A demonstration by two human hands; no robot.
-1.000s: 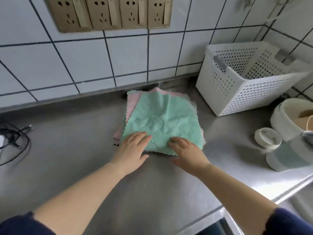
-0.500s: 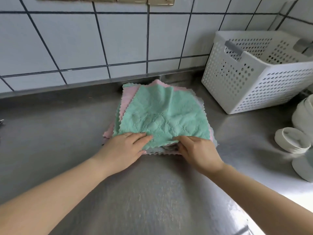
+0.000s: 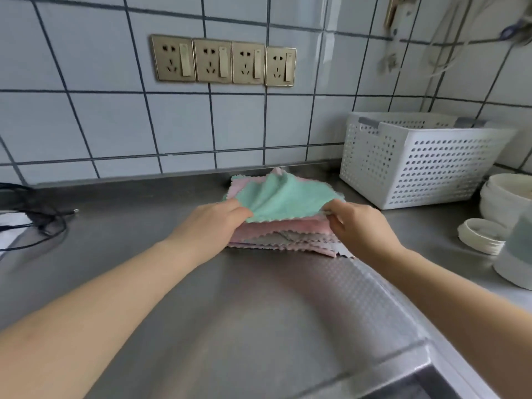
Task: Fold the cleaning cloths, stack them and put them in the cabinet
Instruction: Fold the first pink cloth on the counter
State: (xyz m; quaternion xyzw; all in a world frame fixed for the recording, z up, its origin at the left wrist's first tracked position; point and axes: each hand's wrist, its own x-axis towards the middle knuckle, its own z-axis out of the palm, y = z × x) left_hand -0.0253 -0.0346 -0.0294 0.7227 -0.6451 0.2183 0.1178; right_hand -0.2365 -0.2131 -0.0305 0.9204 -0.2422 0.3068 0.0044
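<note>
A green cleaning cloth (image 3: 283, 198) tops a loose pile of pink and grey cloths (image 3: 283, 234) on the steel counter near the tiled wall. My left hand (image 3: 214, 223) pinches the green cloth's near left corner. My right hand (image 3: 358, 226) pinches its near right corner. The near edge of the green cloth is lifted off the pile, while its far edge still lies on the cloths below. No cabinet is in view.
A white perforated basket (image 3: 414, 162) stands right of the pile against the wall. White bowls and a lid (image 3: 480, 236) sit at the far right. Black cables (image 3: 37, 217) lie at the left. A sink edge (image 3: 426, 381) shows at the lower right.
Both hands went from lying flat on the green cloth's near edge to pinching its near corners and lifting that edge. The camera has tilted up.
</note>
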